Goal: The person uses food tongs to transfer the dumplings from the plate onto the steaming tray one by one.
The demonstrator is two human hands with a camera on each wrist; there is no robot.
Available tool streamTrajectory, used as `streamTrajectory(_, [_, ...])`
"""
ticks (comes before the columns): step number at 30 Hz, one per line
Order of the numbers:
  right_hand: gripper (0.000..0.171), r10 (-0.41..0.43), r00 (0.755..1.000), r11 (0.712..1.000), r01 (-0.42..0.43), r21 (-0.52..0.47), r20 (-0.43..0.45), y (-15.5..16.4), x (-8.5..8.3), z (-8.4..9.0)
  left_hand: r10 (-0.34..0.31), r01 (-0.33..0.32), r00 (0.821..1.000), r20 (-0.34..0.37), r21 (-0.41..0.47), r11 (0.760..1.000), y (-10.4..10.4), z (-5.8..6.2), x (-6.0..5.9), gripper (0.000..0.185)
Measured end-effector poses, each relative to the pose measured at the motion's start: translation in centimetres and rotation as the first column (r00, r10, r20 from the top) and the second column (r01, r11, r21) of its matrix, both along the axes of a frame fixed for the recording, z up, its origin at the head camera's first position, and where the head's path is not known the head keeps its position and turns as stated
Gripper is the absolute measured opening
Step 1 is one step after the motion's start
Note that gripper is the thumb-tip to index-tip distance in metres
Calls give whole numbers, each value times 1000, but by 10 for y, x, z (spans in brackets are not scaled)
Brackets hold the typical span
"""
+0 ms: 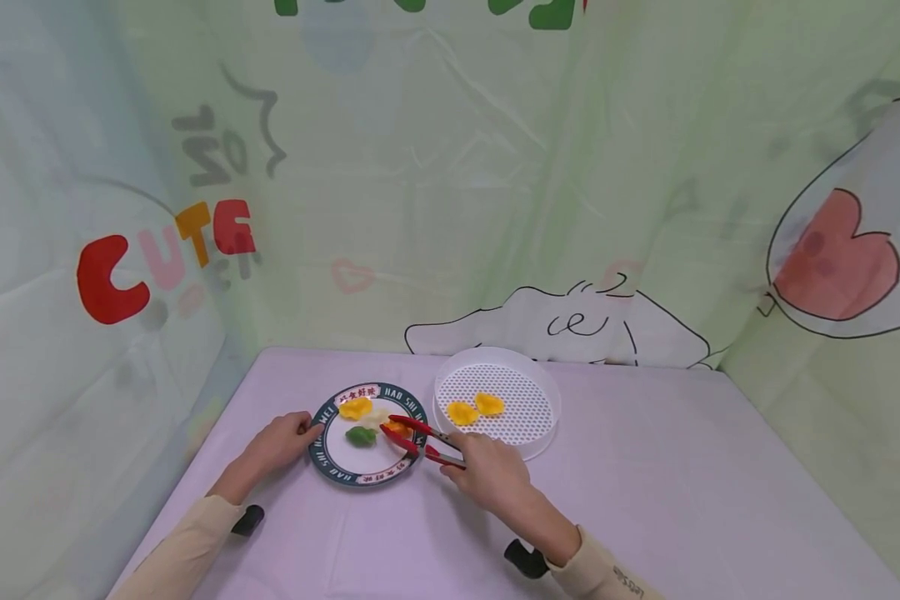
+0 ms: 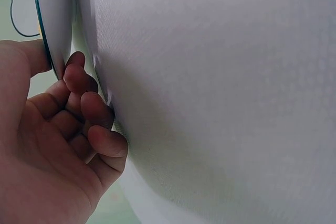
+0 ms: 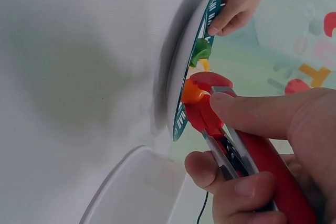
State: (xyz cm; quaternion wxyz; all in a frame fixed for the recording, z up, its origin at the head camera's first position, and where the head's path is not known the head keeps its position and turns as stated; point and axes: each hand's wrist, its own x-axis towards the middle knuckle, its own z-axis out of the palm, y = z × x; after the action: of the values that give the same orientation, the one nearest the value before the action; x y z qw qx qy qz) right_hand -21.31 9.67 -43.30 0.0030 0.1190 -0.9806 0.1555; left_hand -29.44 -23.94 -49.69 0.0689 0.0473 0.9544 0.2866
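Note:
A round plate (image 1: 322, 454) with a dark green printed rim lies on the table. On it are a yellow piece (image 1: 356, 407), a white piece (image 1: 377, 417), a green piece (image 1: 360, 435) and an orange piece (image 1: 399, 428). My left hand (image 1: 288, 435) pinches the plate's left rim (image 2: 52, 30), thumb on top and fingers (image 2: 94, 108) curled beneath. My right hand (image 1: 483, 468) grips red tongs (image 1: 420, 442). The tongs' tips (image 3: 202, 98) are closed on the orange piece (image 3: 191, 93), which is at the plate (image 3: 181, 119). The green piece (image 3: 201, 50) lies just beyond.
A white perforated round tray (image 1: 528, 417) stands right of the plate and holds two yellow-orange pieces (image 1: 462, 412) (image 1: 489, 404). The lilac tablecloth (image 1: 645, 500) stretches out to the right. Green cartoon-print curtains wall in the back and both sides.

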Motion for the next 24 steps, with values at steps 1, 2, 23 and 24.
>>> streamTrajectory(1, [49,-1,1000,1000,1,1,0,0,0,0,0,0,1000,2,2,1000,0,0,0,24])
streamTrajectory(2, [49,-3,1000,1000,3,0,1,1,1,0,0,0,1000,2,3,1000,0,-1,0,25])
streamTrajectory(23, [51,-70,993,995,63,-80,-93,30,-1,22,19,-19,1000,9,0,1000,2,0,2,23])
streamTrajectory(24, [52,-82,992,994,74,-81,-98,34,-3,24,19,-19,1000,9,0,1000,2,0,2,23])
